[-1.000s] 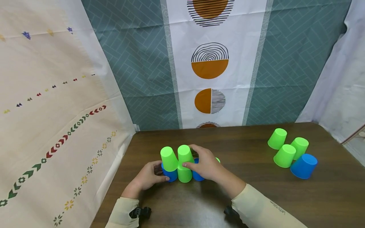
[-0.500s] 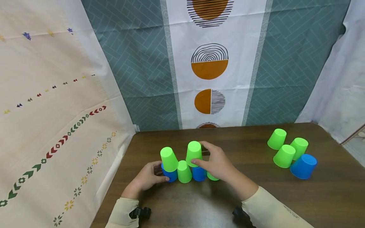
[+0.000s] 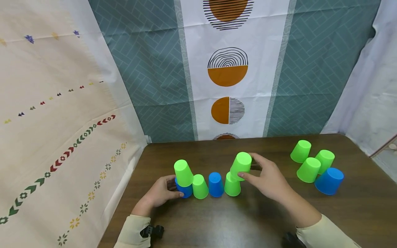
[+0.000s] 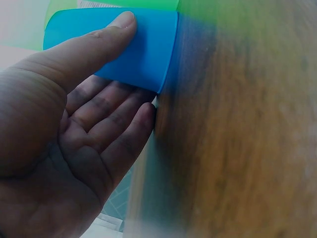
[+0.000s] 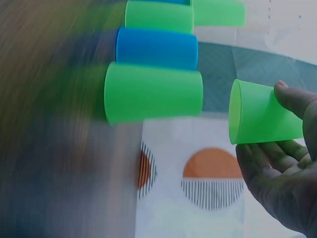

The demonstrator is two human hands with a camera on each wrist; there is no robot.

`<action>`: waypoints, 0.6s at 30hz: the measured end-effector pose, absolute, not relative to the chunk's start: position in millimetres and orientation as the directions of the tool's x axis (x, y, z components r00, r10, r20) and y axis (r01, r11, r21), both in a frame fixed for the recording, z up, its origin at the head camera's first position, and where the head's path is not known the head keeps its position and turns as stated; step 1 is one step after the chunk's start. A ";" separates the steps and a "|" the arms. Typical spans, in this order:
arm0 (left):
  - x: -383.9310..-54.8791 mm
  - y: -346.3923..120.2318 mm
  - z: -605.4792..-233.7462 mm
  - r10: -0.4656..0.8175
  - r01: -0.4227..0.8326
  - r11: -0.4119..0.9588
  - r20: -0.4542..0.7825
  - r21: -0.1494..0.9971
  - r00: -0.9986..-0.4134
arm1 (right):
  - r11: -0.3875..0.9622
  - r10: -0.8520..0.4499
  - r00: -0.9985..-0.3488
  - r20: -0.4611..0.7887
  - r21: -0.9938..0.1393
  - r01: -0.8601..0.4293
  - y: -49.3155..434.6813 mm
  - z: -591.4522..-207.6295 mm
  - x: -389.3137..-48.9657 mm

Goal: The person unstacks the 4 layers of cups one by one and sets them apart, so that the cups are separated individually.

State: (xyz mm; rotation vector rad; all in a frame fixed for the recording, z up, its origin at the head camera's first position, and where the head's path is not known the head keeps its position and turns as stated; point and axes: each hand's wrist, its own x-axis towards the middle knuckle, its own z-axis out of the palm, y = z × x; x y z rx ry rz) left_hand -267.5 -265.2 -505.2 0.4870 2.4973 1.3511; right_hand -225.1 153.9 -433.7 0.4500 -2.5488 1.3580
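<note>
Above and right of the green end cup (image 3: 232, 187), the right hand (image 3: 267, 177) pinches a mouth-down cup (image 3: 241, 164); well left, the left hand (image 3: 162, 190) grips a blue cup (image 3: 186, 191).

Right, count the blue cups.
3: the left blue cup, in the left hand, under a green cup; the middle blue cup, standing between the hands; the right blue cup, past the right hand. Nested ones would be hidden.

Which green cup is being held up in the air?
The green cup in the grip of the right hand: a gap shows beneath it. The other green cups rest on the table or on lower cups.
</note>
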 end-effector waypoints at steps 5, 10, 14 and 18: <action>-268.2 -265.4 -504.8 0.412 0.172 0.513 -0.065 0.841 -0.909 | 0.548 -0.132 -0.929 0.345 -0.756 -0.359 185.9 -428.4 -217.2; -268.6 -265.3 -505.3 0.415 0.175 0.513 -0.065 0.841 -0.907 | 0.600 -0.076 -0.948 0.308 -0.745 -0.290 217.5 -423.5 -204.3; -268.8 -265.3 -506.3 0.415 0.175 0.513 -0.065 0.840 -0.908 | 0.651 -0.019 -0.960 0.279 -0.726 -0.224 242.7 -423.2 -192.1; -268.5 -265.5 -507.0 0.417 0.180 0.512 -0.060 0.840 -0.907 | 0.718 0.047 -0.962 0.269 -0.678 -0.155 269.0 -427.2 -180.7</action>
